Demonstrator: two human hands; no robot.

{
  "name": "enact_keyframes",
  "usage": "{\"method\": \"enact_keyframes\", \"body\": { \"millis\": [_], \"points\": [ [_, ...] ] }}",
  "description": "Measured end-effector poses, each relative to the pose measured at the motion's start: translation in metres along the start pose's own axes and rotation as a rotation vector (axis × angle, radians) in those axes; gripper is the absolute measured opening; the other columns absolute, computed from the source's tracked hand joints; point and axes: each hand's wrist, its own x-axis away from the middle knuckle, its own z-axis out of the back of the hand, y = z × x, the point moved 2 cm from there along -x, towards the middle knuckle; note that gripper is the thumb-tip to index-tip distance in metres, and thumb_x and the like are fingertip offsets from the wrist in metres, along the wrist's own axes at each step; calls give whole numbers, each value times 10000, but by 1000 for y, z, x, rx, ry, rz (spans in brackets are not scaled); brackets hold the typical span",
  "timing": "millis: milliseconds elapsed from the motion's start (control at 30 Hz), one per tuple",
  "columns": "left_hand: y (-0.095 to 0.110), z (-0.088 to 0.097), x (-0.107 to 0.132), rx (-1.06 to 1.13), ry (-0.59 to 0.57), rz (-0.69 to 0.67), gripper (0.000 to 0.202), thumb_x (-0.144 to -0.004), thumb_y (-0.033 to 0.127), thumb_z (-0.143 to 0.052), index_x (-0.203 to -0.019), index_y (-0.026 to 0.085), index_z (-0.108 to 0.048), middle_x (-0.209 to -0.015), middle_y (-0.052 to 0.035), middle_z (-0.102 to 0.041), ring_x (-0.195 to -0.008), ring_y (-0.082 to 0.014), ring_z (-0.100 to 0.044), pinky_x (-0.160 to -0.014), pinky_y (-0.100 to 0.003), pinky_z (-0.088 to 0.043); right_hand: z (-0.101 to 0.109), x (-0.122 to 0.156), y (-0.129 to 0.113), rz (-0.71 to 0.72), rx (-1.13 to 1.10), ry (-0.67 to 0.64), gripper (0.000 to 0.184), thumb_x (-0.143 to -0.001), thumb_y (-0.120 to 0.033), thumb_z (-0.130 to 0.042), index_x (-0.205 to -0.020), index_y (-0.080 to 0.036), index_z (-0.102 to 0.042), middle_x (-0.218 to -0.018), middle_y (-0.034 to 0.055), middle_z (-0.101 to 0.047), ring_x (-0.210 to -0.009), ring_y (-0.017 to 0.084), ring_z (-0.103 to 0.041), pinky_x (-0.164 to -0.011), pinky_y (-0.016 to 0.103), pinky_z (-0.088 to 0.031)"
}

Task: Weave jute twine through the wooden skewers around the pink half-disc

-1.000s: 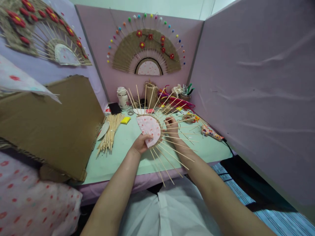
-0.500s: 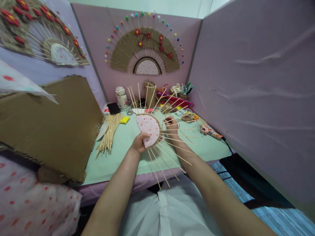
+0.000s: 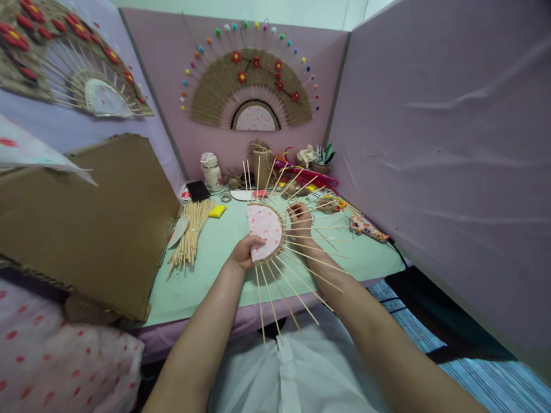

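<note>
My left hand (image 3: 244,251) grips a half-round fan base (image 3: 266,226) by its straight side, thumb on top. White cloth with red dots covers the base, and a brown cord-like border runs along its curve. From that curve thin bamboo sticks (image 3: 310,259) spread out like rays, to the top, right and bottom. Among the right-hand sticks is my right hand (image 3: 300,218), its fingers pinched together close to the curved border. Whatever lies between those fingertips is too small to make out.
A bundle of bamboo sticks (image 3: 192,232) and a yellow packet (image 3: 217,211) lie left on the table. Behind stand a white jar (image 3: 211,172) and a twine roll (image 3: 260,163). A patterned glue gun (image 3: 368,229) lies right. Cardboard (image 3: 86,223) stands left; a finished fan (image 3: 253,86) hangs behind.
The fan base has turned a little clockwise in my left hand and shifted slightly right. Its upper sticks have swung right and its lower ones left. My right hand stays nearly in place, still pinched.
</note>
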Motion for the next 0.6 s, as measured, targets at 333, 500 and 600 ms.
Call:
{"method": "enact_keyframes", "body": {
  "millis": [333, 500, 600],
  "points": [
    [1, 3, 0, -34, -17, -20, 608, -616, 63, -532, -1223, 84, -504, -1075, -170, -657, -987, -309, -618, -886, -485, -471, 14, -9, 2, 7, -26, 30, 149, -741, -340, -536, -782, -201, -499, -745, 6, -532, -690, 135, -488, -695, 283, -415],
    [5, -1, 2, -7, 25, -80, 618, -612, 62, -520, -1228, 90, -500, -1090, -161, -653, -1021, -306, -602, -895, -484, -466, 45, -11, -4, -19, -53, 42, 203, -691, -354, -596, -797, -199, -521, -722, -2, -540, -641, 132, -486, -634, 282, -421],
    [6, -3, 2, 5, 28, -98, 636, -612, 59, -508, -1247, 91, -482, -1105, -158, -647, -1029, -300, -599, -896, -477, -466, 68, -10, -16, -38, -91, 9, 246, -663, -353, -647, -818, -195, -538, -722, -6, -552, -604, 120, -489, -584, 267, -422]
  ]
}}
